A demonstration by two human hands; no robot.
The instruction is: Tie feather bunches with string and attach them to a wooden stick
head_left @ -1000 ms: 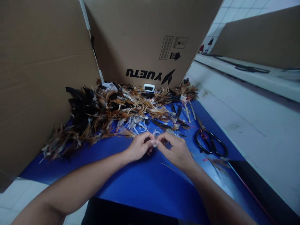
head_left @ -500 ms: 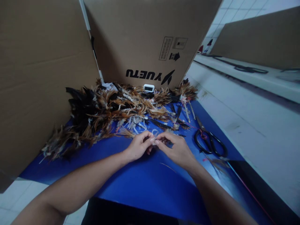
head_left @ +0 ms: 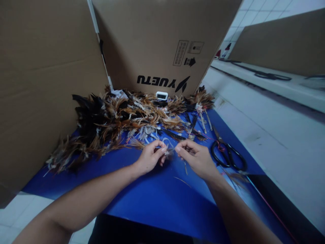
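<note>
Near the middle of the blue tabletop (head_left: 152,206), my left hand (head_left: 149,157) is closed in a pinch on a small feather tuft (head_left: 169,154). A pale strip loops up above those fingertips. My right hand (head_left: 196,157) is a little to the right, its thumb and fingers pressed together; what they hold, if anything, is too small to make out. A thin brown feather (head_left: 186,168) shows just below its fingertips. Behind both hands lies a wide heap of brown and black feathers (head_left: 132,117), some tied in bundles.
Black-handled scissors (head_left: 230,157) with red thread lie to the right. A small white digital device (head_left: 161,96) sits atop the feathers at the back. Tall cardboard panels (head_left: 157,40) wall off the back and left. A white ledge (head_left: 269,81) runs along the right.
My hands were together at the tuft; now the right hand has drawn away to the right, leaving a gap. The tuft stays in my left hand.
</note>
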